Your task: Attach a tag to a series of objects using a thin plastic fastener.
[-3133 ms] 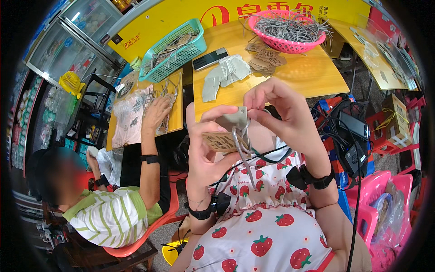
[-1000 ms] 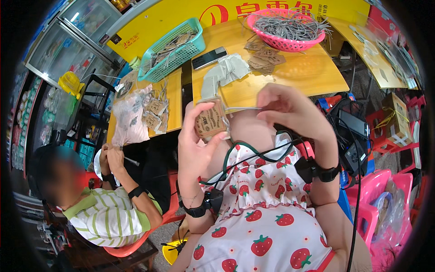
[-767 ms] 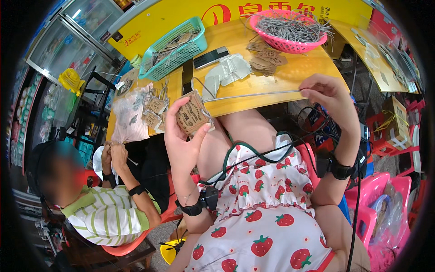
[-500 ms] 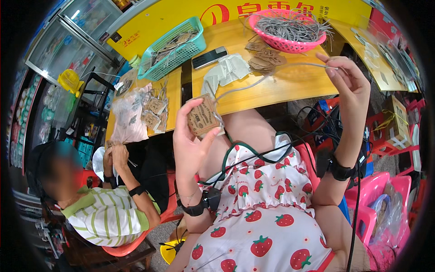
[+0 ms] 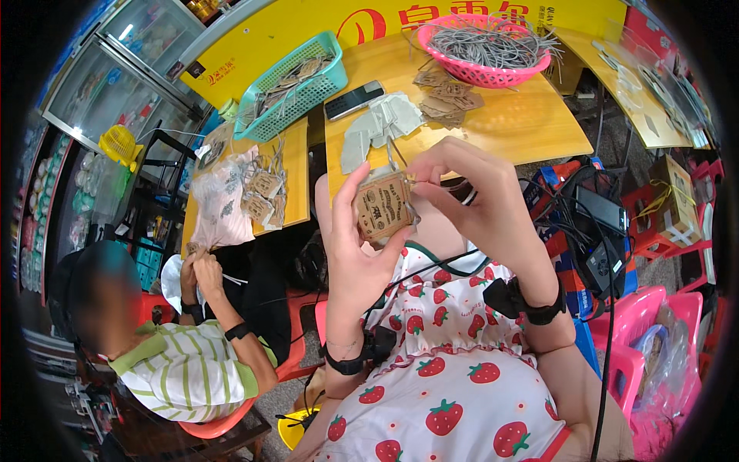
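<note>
- A brown cardboard tag (image 5: pixel 382 205) is held upright in front of the chest, above the near edge of the yellow table (image 5: pixel 531 123).
- The left hand (image 5: pixel 362 246) is closed around the tag from below and the left, with the thumb at its lower right edge and the fingers raised behind it.
- The right hand (image 5: pixel 469 196) is pinched at the tag's upper right corner, where a thin grey string (image 5: pixel 394 154) is looped through.
- On the table beyond the hands, a heap of pale grey tags (image 5: pixel 381 127) is laid just beside a black phone (image 5: pixel 354 100).
- A pile of brown tags (image 5: pixel 446 96) is set against a pink basket (image 5: pixel 485 46) filled with grey strings.
- A teal basket (image 5: pixel 292 85) holding more tags is placed at the table's far left.
- To the left, a clear plastic bag (image 5: pixel 219 204) and strung tags (image 5: pixel 262 196) are spread on a second tabletop.
- Another person in a striped shirt (image 5: pixel 188 373) is seated there, both hands (image 5: pixel 198 266) brought together near the bag; what is gripped cannot be told.
- Pink stools (image 5: pixel 647 323) and black cables are seen at the right.
</note>
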Demonstrator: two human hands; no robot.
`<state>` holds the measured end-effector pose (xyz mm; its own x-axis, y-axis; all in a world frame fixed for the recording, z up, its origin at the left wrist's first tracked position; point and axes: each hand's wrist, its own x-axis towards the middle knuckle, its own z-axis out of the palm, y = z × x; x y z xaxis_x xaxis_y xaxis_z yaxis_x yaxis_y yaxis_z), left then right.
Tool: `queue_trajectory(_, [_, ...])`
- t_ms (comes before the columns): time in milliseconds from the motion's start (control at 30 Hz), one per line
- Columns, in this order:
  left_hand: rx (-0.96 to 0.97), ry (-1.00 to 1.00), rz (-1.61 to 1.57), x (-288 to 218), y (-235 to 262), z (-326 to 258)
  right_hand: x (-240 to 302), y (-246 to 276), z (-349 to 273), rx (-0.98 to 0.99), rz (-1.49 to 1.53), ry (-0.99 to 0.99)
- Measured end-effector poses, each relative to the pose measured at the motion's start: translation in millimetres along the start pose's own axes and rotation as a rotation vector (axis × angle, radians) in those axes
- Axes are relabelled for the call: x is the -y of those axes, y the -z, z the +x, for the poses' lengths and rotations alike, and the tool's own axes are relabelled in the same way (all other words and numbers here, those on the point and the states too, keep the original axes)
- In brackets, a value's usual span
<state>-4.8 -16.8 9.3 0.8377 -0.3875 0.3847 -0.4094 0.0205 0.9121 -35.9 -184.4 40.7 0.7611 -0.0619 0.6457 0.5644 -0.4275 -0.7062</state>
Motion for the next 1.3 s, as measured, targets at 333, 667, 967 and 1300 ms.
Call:
queue_trajectory(333, [-0.033,-0.094,0.257,-5,-8,-4,-3,-12,-3,-0.148,-0.113,0.087])
queue_trajectory(667, [-0.080,-0.376,0.636,-3,-7,2,-1,-10,-4,-0.164,-0.035,-0.098])
queue_trajectory(967, [0.009,-0.386,0.505,1,-6,2,-19,6,-7,-0.025,0.243,-0.299])
queue_trajectory(1300, [0.223,0.008,0.238,13,1,-2,-19,54,-1,0.061,0.436,-0.558])
